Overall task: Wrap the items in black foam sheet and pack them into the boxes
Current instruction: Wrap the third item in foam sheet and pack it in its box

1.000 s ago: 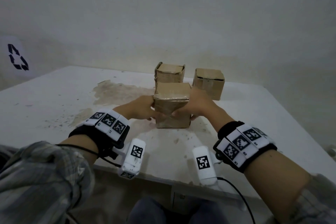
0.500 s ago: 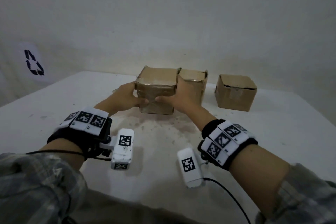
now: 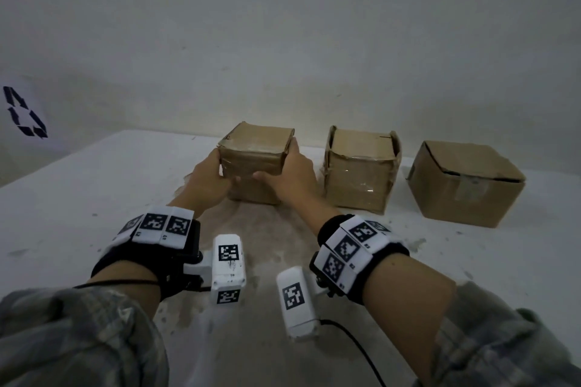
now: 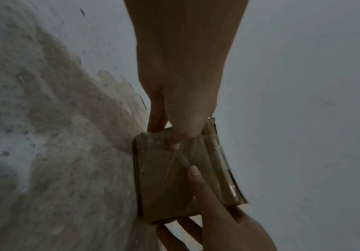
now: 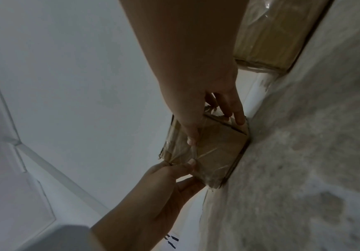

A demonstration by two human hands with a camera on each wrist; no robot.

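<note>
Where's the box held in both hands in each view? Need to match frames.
Head: held box, upper centre, leftmost of three.
Left wrist: held box, lower centre, against the table.
Right wrist: held box, centre.
Shared landmark: the brown stain on the table, beside the box in all views.

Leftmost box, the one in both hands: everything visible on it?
The leftmost box is a small brown cardboard cube, worn at the edges, with clear tape creased across its near face. Its top looks closed. It sits upright on the white table, left of two other boxes. The left hand and right hand grip its sides, thumbs on the front.
</note>
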